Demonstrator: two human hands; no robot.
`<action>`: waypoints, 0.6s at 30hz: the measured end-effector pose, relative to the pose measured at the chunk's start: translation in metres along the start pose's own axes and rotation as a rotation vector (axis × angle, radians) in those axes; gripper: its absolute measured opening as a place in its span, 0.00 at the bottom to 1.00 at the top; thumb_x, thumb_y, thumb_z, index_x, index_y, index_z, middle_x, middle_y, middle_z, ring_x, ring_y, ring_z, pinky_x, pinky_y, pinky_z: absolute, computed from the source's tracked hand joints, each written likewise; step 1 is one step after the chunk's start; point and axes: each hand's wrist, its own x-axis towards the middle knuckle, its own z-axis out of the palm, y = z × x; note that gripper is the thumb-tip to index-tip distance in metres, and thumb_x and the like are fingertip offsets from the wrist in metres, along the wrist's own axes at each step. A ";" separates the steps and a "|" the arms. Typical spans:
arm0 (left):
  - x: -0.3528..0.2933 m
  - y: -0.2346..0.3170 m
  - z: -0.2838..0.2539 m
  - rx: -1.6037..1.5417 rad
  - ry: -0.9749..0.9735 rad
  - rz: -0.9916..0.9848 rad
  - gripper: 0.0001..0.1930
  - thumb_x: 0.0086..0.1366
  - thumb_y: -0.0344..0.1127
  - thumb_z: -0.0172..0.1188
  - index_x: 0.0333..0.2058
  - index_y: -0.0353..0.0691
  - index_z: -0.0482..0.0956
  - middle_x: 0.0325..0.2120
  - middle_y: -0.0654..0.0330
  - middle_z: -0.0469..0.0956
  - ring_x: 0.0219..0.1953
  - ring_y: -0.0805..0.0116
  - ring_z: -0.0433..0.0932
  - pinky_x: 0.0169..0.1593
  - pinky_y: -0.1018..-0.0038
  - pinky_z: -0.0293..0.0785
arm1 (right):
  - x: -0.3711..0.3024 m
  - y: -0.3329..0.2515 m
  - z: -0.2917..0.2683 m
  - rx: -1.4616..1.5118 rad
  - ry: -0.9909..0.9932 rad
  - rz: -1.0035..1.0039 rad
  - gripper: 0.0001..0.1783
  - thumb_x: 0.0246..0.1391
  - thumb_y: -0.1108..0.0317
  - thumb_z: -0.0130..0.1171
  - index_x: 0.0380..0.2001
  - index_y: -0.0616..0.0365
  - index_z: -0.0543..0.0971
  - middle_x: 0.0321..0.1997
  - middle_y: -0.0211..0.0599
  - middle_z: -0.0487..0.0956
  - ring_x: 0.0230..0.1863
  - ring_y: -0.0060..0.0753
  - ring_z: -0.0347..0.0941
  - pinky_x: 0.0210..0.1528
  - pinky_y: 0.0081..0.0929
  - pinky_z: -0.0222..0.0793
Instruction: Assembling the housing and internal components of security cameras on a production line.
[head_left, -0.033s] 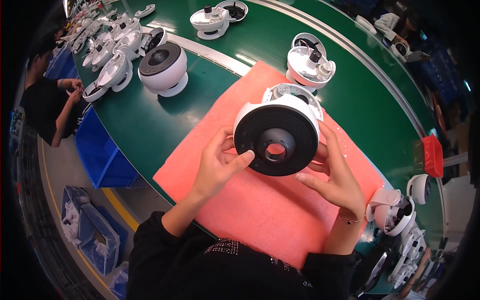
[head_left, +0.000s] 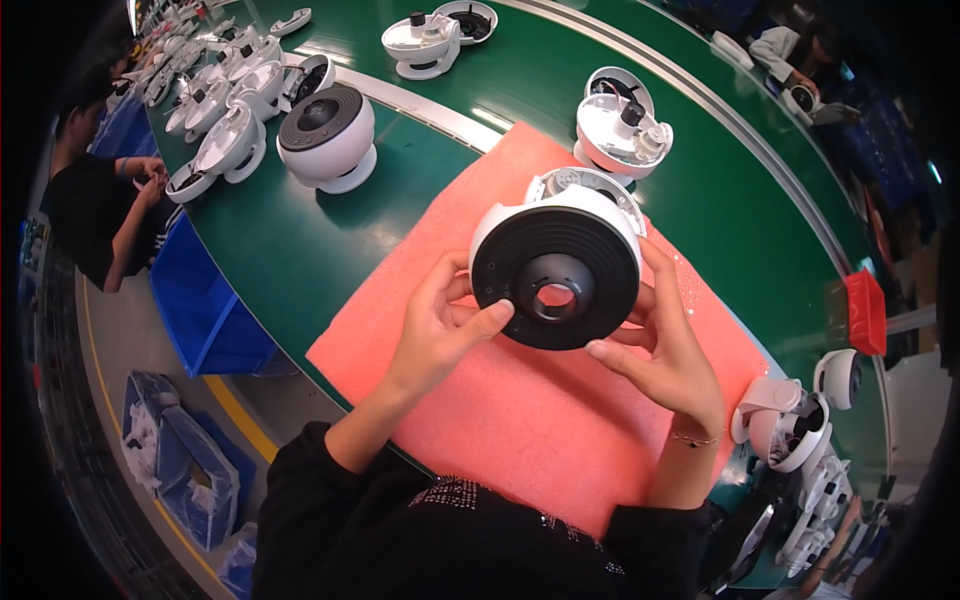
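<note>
Above the salmon-pink foam mat (head_left: 480,420) I hold a white rounded housing shell (head_left: 488,222) with a round, ridged black face (head_left: 520,235). A raised collar around a hole sits in the middle of that face, and pink shows through the hole. My left hand (head_left: 450,325) grips the left side, its thumb on the black face and its fingers partly hidden behind. My right hand (head_left: 665,350) holds the lower right, with the thumb at the bottom rim. Just beyond the shell, a white open housing part (head_left: 625,200) is partly covered by it.
A closed white-and-black unit (head_left: 330,140) stands left on the green bench (head_left: 400,190). Open white housings (head_left: 620,140) sit beyond the mat, with several more far left and at right (head_left: 790,435). A red bin (head_left: 865,312) is at right. Another person (head_left: 100,200) works at left beside blue bins.
The shell and both hands have shifted very slightly to the right. My right thumb is a little closer to the bottom rim. The grip stays the same.
</note>
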 end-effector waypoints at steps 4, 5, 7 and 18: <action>0.003 0.005 0.010 -0.017 0.035 -0.020 0.18 0.59 0.27 0.60 0.44 0.29 0.65 0.38 0.50 0.74 0.37 0.68 0.78 0.39 0.80 0.76 | 0.006 0.006 0.010 0.136 0.119 -0.014 0.43 0.45 0.78 0.62 0.60 0.57 0.48 0.49 0.48 0.71 0.51 0.36 0.70 0.44 0.30 0.74; 0.005 0.007 0.011 0.006 0.037 -0.026 0.17 0.59 0.28 0.59 0.44 0.29 0.65 0.36 0.50 0.74 0.36 0.69 0.78 0.38 0.81 0.76 | 0.008 0.006 0.010 0.185 0.137 -0.034 0.42 0.45 0.79 0.61 0.60 0.57 0.49 0.49 0.47 0.72 0.51 0.35 0.70 0.43 0.28 0.75; 0.012 0.007 0.010 0.037 0.005 -0.045 0.17 0.60 0.30 0.59 0.45 0.29 0.65 0.36 0.51 0.75 0.36 0.70 0.78 0.38 0.81 0.75 | 0.010 0.008 0.006 0.254 0.159 -0.047 0.40 0.45 0.80 0.61 0.59 0.57 0.52 0.49 0.45 0.72 0.50 0.34 0.71 0.42 0.26 0.75; 0.053 -0.032 0.032 0.168 0.011 0.044 0.35 0.60 0.35 0.58 0.61 0.38 0.50 0.58 0.52 0.59 0.63 0.61 0.53 0.63 0.67 0.50 | 0.011 0.032 -0.039 0.770 0.109 0.092 0.30 0.56 0.71 0.48 0.61 0.63 0.54 0.52 0.46 0.71 0.46 0.38 0.75 0.41 0.33 0.80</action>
